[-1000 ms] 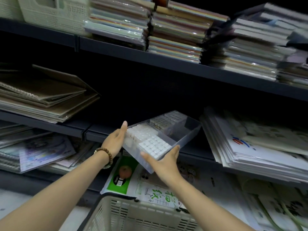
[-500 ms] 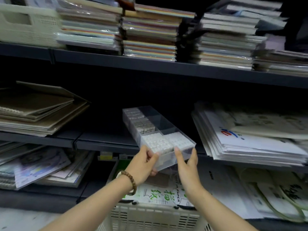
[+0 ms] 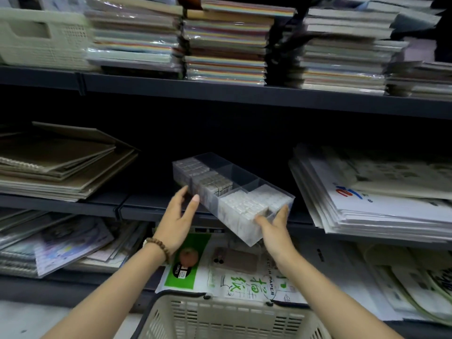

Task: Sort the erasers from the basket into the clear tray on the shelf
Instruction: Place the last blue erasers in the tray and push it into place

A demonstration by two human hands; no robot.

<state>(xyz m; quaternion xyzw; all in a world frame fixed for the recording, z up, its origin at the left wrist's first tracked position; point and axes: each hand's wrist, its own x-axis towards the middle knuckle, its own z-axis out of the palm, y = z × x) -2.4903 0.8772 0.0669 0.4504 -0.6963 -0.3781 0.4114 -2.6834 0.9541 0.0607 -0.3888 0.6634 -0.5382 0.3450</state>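
The basket [image 3: 220, 316] at 6 o'clock is cut off by the frame's lower edge, so its inside is unseen. Blur smears the erasers [image 3: 242, 204] packed in the clear tray [image 3: 244, 177], which overhangs the middle shelf [image 3: 73, 205] and is angled toward 5 o'clock. The right hand [image 3: 274, 227] cups and grips the tray's near end. The left hand [image 3: 177, 221], fingers spread straight, is at its 8 o'clock side; whether it touches is unclear.
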